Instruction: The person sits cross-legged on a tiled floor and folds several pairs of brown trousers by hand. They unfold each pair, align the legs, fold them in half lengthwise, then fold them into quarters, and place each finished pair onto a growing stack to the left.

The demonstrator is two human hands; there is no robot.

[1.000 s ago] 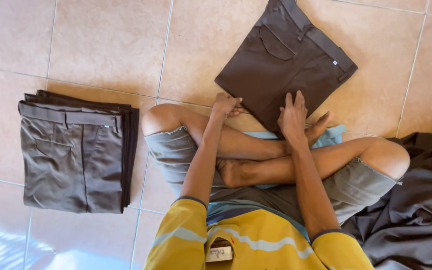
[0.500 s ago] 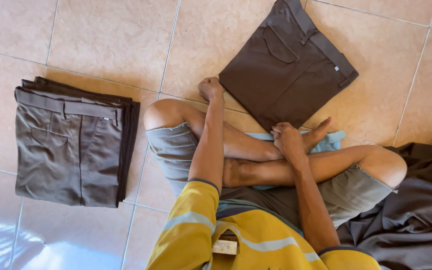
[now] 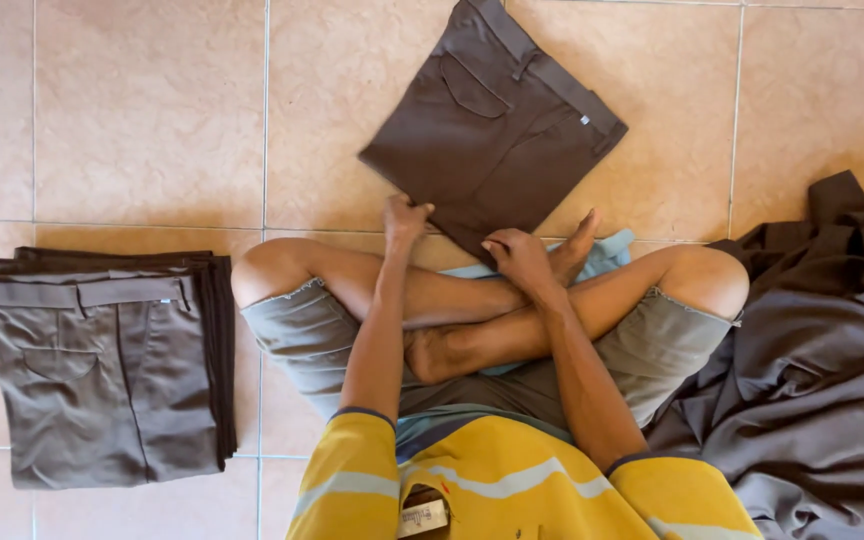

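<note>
Both hands have moved onto the folded trousers (image 3: 497,130) on the tiles: our left hand (image 3: 405,215) now pinches their near corner, our right hand (image 3: 517,255) grips the edge, so we hold them.

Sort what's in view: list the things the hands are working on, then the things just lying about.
In hand:
- folded dark brown trousers on the tile floor
- left hand gripping their near edge
- right hand at their near corner

Lying about:
- stack of folded trousers to the left
- heap of unfolded dark cloth to the right
</note>
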